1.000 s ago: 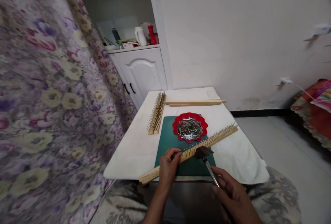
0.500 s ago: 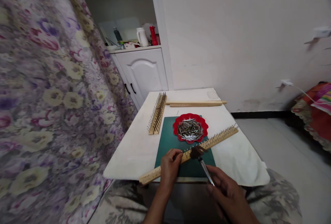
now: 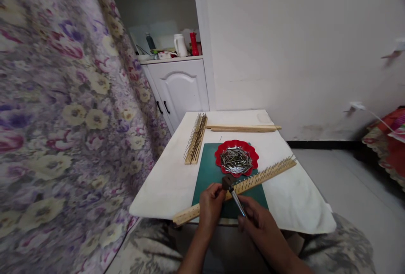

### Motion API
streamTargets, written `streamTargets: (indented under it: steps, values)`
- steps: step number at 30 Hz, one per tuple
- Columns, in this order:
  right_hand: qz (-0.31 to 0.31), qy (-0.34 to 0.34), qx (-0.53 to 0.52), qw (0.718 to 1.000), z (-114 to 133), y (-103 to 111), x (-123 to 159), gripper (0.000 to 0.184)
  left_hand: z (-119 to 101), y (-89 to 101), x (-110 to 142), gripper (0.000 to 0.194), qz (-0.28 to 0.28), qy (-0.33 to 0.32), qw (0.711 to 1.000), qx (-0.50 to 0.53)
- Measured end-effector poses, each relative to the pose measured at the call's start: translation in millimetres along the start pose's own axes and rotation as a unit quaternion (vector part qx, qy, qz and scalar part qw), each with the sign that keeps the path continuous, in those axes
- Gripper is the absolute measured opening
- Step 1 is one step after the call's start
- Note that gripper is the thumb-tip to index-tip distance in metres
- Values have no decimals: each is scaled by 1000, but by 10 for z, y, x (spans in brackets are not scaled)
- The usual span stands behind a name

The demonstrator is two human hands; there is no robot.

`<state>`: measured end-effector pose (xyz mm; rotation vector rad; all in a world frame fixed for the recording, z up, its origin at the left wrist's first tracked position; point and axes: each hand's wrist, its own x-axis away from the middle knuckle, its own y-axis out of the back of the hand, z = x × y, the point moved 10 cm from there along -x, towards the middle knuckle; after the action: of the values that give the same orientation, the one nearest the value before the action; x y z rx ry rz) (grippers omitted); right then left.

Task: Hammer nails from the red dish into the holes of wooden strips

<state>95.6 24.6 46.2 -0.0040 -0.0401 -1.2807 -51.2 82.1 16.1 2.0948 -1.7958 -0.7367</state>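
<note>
Hammer point(image 3: 234, 196) now nearer the left hand point(image 3: 211, 203), its head just beside those pinched fingers, right hand point(image 3: 260, 226) closed round the handle, strip point(image 3: 264, 174) slanting across the mat point(image 3: 207, 168)

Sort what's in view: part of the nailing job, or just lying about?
In the job:
hammer, in right hand
wooden strip, at left hand
red bowl of nails
green mat
probably the nail-studded pieces and rear strips

Lying about, apparently:
white jug
red container
dark bottle
</note>
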Motion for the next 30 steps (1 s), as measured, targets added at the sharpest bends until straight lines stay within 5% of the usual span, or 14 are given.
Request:
streamTargets:
  steps: [21, 30]
  values:
    - [5, 31, 11, 999, -47, 45, 58, 39, -20, 5, 8, 16, 3, -5, 1000, -13]
    - [-109, -28, -154, 982, -282, 452, 361, 42, -175, 172, -103, 16, 41, -41, 998, -26]
